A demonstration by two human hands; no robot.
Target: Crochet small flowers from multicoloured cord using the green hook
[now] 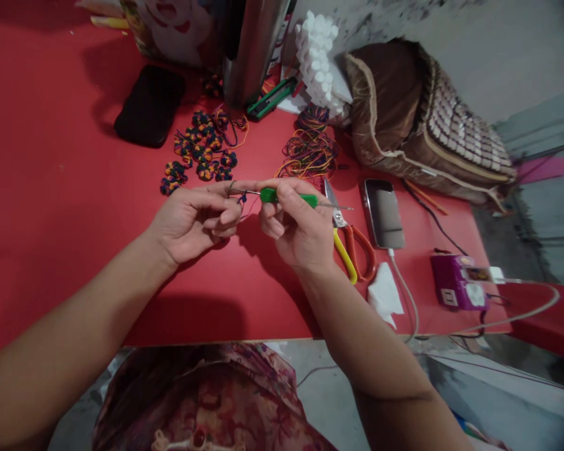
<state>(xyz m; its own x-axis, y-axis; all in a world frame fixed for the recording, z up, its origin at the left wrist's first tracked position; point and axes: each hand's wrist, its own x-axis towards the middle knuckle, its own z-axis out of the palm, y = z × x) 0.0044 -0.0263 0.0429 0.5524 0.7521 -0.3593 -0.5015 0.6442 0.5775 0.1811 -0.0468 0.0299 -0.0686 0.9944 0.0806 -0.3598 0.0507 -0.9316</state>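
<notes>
My right hand (303, 222) is closed around the green handle of a crochet hook (269, 195), whose thin metal shaft points left towards my other hand. A second thin metal end sticks out to the right of the handle. My left hand (195, 222) pinches dark yarn (243, 198), which is looped at the hook's tip. Just beyond my hands lies a cluster of small crocheted flowers (207, 147) in dark blue, green and orange. A loose tangle of multicoloured yarn (310, 150) rests behind my right hand.
Scissors (350, 247) with red and yellow handles lie right of my right hand, near a phone (384, 213) on a cable. A purple power box (458, 282) sits at the right edge. Behind are a black pouch (150, 106), a metal bottle (254, 56), a green cutter (271, 99) and a brown bag (423, 119).
</notes>
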